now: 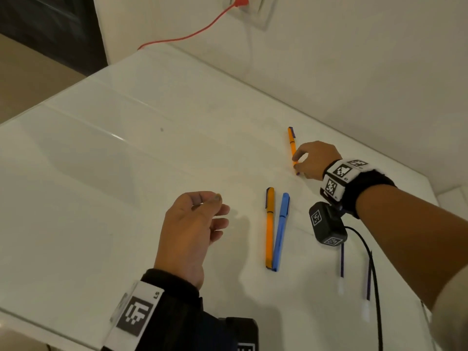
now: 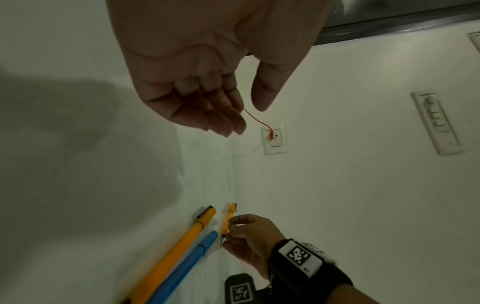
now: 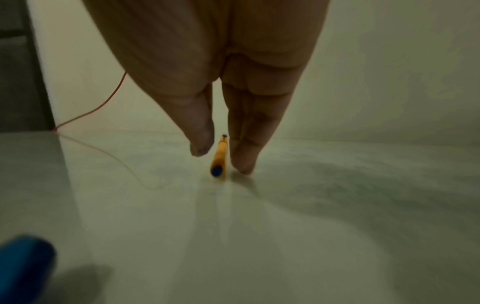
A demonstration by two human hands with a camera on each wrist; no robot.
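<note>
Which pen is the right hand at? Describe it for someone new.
On the white table, look past the nearer orange pen and blue pen, which touch, toward the wall. The lone orange pen lies apart there, the right hand straddling its near end.

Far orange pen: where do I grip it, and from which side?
Near end of the barrel, from above, thumb and fingers on opposite long sides: the far orange pen lies flat on the table, sides free; right hand straddles it.
</note>
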